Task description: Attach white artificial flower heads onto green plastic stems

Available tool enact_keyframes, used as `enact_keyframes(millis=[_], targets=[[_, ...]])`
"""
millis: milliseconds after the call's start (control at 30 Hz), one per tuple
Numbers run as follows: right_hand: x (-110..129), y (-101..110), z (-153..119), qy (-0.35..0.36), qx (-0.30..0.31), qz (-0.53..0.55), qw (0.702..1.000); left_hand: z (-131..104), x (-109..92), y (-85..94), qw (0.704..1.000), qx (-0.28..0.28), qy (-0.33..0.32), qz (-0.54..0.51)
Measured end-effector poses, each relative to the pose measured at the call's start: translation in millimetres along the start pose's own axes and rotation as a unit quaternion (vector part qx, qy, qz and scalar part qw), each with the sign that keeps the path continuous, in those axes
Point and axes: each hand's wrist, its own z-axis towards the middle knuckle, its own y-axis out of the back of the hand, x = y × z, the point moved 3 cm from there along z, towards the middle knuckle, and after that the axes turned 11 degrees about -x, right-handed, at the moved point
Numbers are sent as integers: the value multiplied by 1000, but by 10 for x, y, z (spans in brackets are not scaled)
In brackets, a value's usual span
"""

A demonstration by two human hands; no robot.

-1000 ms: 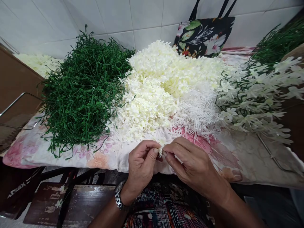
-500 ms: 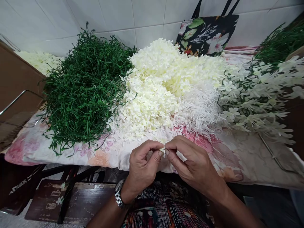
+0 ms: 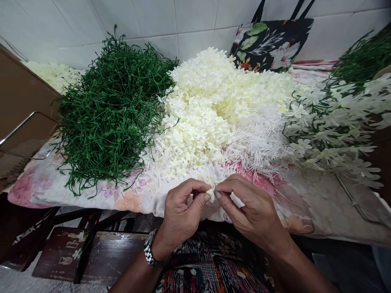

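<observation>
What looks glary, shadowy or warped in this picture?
All from the head view: pale glare on the brown wooden board, lower left; flower sprays toward the right edge look stretched and soft; deep shadow under the floral cloth; the small pale flower piece between left hand and right hand shows little detail.

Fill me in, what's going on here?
A person's left hand pinches a small pale flower piece; the right hand has its fingertips right at it, grip too small to tell. Both are at the near edge of a floral cloth, before a cream flower heap. Green stems lie piled left, thin white strands right.
</observation>
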Motion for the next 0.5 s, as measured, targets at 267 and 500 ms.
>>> enact_keyframes(millis=[267,500], targets=[[13,-25,-12,19,3,-13,1000,-2,-54,-8,999,6,-44,15],[-21,-43,-40,2,-6,13,1000,-14,-47,-37,998,24,-48,20]])
